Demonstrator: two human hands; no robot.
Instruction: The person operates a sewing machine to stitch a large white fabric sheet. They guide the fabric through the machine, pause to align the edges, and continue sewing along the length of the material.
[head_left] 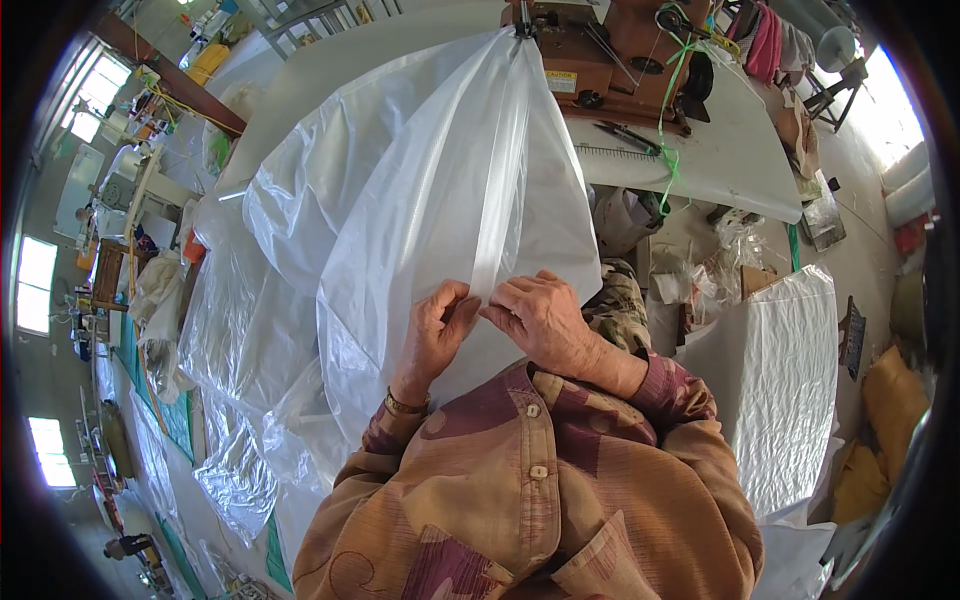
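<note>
A large translucent white plastic sheet [400, 190] spreads from the table over my lap, its far end gathered to a point under the brown sewing machine [625, 45]. Down its middle runs a brighter folded strip [497, 215]. At the near end of this strip my left hand [437, 330] is closed, thumb and fingers pinching the sheet. Close beside it on the right, my right hand [548, 318] has its fingers curled over the sheet, also closed on it. The fingertips of both hands nearly meet at the strip.
Black thread snips [630, 138] lie by ruler markings on the tabletop [730, 170]. A green ribbon [671, 150] hangs from the machine. More plastic sheeting [230, 330] slopes down at left; a stack of white sheets [765, 390] stands at right. Clear plastic scraps [735, 250] lie beyond it.
</note>
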